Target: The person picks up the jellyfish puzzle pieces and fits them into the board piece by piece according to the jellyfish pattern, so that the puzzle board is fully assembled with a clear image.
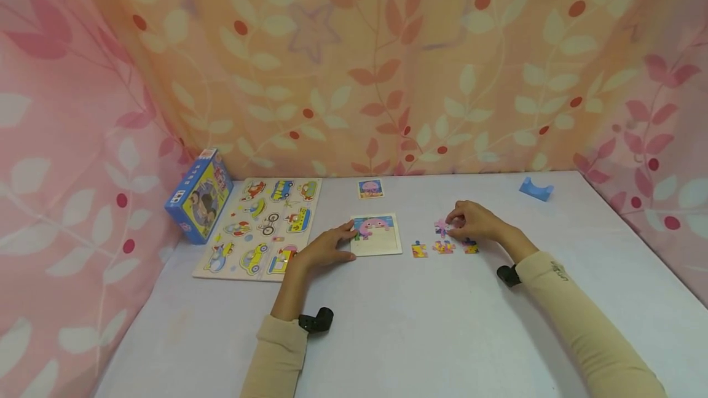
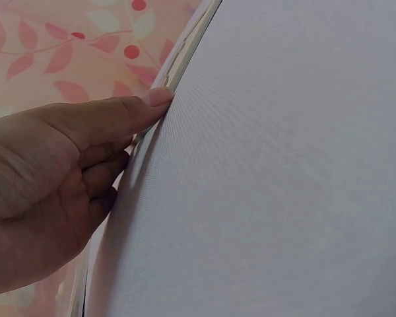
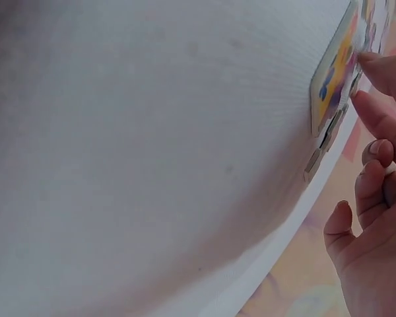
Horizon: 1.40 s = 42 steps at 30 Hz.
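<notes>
A square jigsaw tray [image 1: 376,247], partly filled with a pink cartoon picture, lies in the middle of the table. My left hand [image 1: 327,247] grips its left side, the thumb at the lower corner; in the left wrist view the thumb [image 2: 160,98] presses on the tray's edge. My right hand [image 1: 477,221] pinches a pink jigsaw piece [image 1: 440,226] between thumb and index finger, at table level. Just below lie a yellow-and-pink piece [image 1: 444,248] and a dark-and-yellow one [image 1: 471,249], partly under the hand. Left of these is a yellow piece [image 1: 418,250].
Behind the tray lies a small picture card [image 1: 370,188]. A wooden board of vehicle pictures [image 1: 228,266] is at the left, with a blue box [image 1: 199,198] standing beside it. A blue curved plastic object [image 1: 536,189] sits at the back right. Patterned curtains [image 1: 387,78] enclose the table.
</notes>
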### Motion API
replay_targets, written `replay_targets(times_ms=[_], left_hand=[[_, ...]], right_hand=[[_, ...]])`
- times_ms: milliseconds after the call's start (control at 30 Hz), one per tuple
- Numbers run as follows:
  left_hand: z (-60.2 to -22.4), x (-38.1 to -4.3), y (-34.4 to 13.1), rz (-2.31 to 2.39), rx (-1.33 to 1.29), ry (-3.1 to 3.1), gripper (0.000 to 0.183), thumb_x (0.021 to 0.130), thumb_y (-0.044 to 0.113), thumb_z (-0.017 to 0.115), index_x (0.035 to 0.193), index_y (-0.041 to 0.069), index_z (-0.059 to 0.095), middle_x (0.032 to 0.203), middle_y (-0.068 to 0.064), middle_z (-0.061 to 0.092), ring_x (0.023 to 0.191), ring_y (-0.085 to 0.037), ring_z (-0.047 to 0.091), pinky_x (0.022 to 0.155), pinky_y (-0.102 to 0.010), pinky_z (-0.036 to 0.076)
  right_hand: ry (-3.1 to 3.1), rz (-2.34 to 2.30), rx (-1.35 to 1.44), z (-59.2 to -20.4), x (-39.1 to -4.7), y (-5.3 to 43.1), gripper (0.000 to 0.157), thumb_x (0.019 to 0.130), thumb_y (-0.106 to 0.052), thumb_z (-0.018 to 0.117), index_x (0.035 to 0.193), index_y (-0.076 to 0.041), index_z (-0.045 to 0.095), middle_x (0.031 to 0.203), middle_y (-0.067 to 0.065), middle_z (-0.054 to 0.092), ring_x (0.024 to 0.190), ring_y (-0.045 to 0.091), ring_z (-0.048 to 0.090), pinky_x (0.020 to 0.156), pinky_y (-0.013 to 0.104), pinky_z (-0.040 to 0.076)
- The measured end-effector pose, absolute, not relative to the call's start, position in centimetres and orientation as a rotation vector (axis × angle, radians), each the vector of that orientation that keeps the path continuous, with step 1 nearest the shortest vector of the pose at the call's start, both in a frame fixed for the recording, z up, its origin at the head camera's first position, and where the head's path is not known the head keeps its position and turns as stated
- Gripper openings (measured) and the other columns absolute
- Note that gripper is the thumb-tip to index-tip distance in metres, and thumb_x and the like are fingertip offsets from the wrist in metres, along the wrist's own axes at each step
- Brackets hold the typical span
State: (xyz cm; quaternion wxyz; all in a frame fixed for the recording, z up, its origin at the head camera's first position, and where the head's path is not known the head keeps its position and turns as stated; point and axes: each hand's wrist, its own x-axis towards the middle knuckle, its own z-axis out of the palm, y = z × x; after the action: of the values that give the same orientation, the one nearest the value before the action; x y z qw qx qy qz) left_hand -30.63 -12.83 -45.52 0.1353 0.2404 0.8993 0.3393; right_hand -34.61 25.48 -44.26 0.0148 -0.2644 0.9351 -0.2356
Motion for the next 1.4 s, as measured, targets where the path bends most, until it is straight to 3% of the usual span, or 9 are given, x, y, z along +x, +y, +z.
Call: replay_targets(times_ms=[200,500,800,1100,1400], left_hand=[[-45.7,-30.7,-13.0,0.964,0.695,2.607,0.064,0.080,0.021,0.071,0.136,0.009,0.044,0.153,-0.002,0.022,0.142,-0.022,0.018,0.114,-0.041,0.021],[-45.6,-30.7,-12.9,0.939,0.697,2.616,0.062,0.081,0.022,0.070,0.136,0.011,0.044,0.153,-0.002,0.022,0.142,-0.021,0.018,0.115,-0.040,0.020],[-45.5,-30.8,-13.0,0.960,0.686,2.618,0.063,0.080,0.025,0.070,0.136,0.013,0.045,0.153,0.000,0.022,0.142,-0.020,0.017,0.116,-0.038,0.017],[-45.2,-30.9,-12.9,0.948,0.710,2.612,0.064,0.081,0.024,0.070,0.137,0.011,0.043,0.153,-0.002,0.022,0.142,-0.021,0.017,0.116,-0.038,0.018],[-45.3,-31.1,-12.9,0.934,0.728,2.629,0.063,0.081,0.023,0.070,0.136,0.010,0.044,0.153,-0.005,0.023,0.142,-0.022,0.019,0.115,-0.038,0.019]], right_hand=[[2.915,-0.774,-0.864,-44.6,-34.9,24.4,0.020,0.074,-0.018,0.075,0.090,-0.007,0.072,0.071,-0.001,0.049,0.066,0.010,0.040,0.058,0.021,0.033],[2.812,-0.793,-1.074,-44.0,-35.9,17.6,0.020,0.078,-0.023,0.071,0.093,-0.009,0.072,0.073,-0.001,0.048,0.069,0.012,0.041,0.062,0.023,0.036],[2.771,-0.765,-1.202,-44.2,-36.4,13.1,0.021,0.074,-0.024,0.073,0.090,-0.009,0.073,0.073,0.000,0.050,0.067,0.010,0.041,0.059,0.021,0.033],[2.780,-0.676,-1.139,-43.7,-36.0,11.8,0.025,0.075,-0.025,0.073,0.095,-0.010,0.073,0.079,0.003,0.054,0.071,0.012,0.043,0.063,0.023,0.036],[2.804,-0.678,-0.993,-43.6,-35.5,10.7,0.043,0.072,-0.036,0.076,0.105,-0.008,0.070,0.073,0.001,0.043,0.067,0.013,0.039,0.056,0.022,0.028]])
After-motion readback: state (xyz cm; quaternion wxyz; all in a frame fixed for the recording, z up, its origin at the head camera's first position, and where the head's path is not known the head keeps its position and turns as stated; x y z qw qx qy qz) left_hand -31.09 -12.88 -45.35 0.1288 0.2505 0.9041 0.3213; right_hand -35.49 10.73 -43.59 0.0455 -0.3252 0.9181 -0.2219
